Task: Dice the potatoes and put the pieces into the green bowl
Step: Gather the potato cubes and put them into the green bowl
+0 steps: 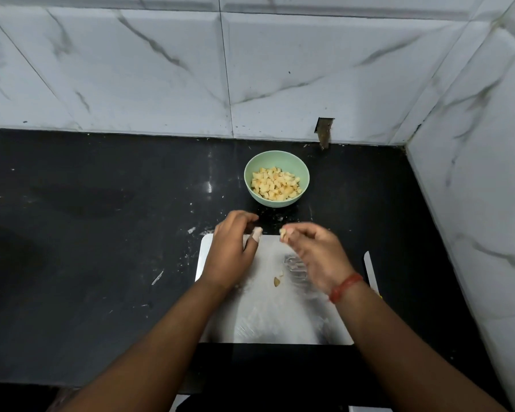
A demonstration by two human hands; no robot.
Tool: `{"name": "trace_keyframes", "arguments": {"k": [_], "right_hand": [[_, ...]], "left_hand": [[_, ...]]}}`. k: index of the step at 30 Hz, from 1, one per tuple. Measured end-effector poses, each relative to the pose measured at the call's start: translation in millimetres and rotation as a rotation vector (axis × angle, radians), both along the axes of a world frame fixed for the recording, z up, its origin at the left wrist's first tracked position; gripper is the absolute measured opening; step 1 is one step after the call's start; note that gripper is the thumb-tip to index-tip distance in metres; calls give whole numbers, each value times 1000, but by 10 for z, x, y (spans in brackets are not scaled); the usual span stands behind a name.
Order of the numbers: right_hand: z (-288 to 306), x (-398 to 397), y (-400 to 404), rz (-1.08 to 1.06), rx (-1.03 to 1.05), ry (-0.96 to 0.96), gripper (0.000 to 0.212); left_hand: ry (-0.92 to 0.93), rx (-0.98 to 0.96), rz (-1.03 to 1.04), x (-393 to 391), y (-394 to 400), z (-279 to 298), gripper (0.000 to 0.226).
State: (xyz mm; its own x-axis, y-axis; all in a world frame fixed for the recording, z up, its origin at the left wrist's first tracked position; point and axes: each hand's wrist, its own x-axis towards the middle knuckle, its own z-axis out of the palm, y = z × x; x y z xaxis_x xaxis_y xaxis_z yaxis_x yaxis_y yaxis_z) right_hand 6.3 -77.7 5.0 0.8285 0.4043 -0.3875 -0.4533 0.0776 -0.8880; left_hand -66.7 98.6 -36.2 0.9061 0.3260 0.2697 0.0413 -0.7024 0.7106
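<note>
**Potato pieces in the bowl, a few left on the board**

The green bowl [276,179] stands on the black tabletop [101,233], just beyond the far edge of the white cutting board [280,316]. It holds a heap of pale yellow diced potato [275,184].

Both hands hover over the far end of the cutting board, on the near side of the bowl. The right hand [315,254] pinches a small potato piece [283,232] between its fingertips, raised above the board and short of the bowl; the hand is blurred. A red thread bracelet [345,287] circles the right wrist.

The left hand [231,248] is held over the board's far left corner with its fingers loosely curled downward and grasping nothing that can be seen; one finger [257,234] carries a pale wrap at its tip.

Two small potato scraps [277,280] lie on the board between the forearms. A knife blade [370,270] lies on the tabletop just beside the board's right edge, partly hidden by the right forearm. Behind the bowl rises a white marble-patterned tiled wall [161,69].
</note>
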Motion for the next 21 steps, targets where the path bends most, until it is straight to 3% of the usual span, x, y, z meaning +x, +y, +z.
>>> {"name": "trace_keyframes", "arguments": {"k": [2, 4, 6, 8, 10, 13, 16, 21], "right_hand": [[168, 266, 172, -60, 70, -44, 8], [290, 579, 368, -90, 3, -255, 6], [321, 888, 555, -50, -269, -580, 10], [300, 1110, 678, 209, -700, -927, 19], [253, 1187, 718, 405, -944, -1082, 31], [245, 1095, 632, 217, -798, -1080, 41], [154, 869, 447, 109, -642, -1040, 37], [-265, 289, -17, 361, -649, -1090, 28]], "left_hand": [[-40, 40, 4, 179, 72, 105, 23], [-68, 88, 9, 377, 143, 213, 30], [-61, 142, 10, 557, 206, 306, 37], [9, 222, -3, 682, 259, 315, 48], [90, 305, -19, 727, 314, 248, 59], [102, 347, -31, 628, 333, 138, 63], [54, 333, -36, 323, 235, 17, 54], [61, 371, -244, -176, -2, -263, 39]]}}
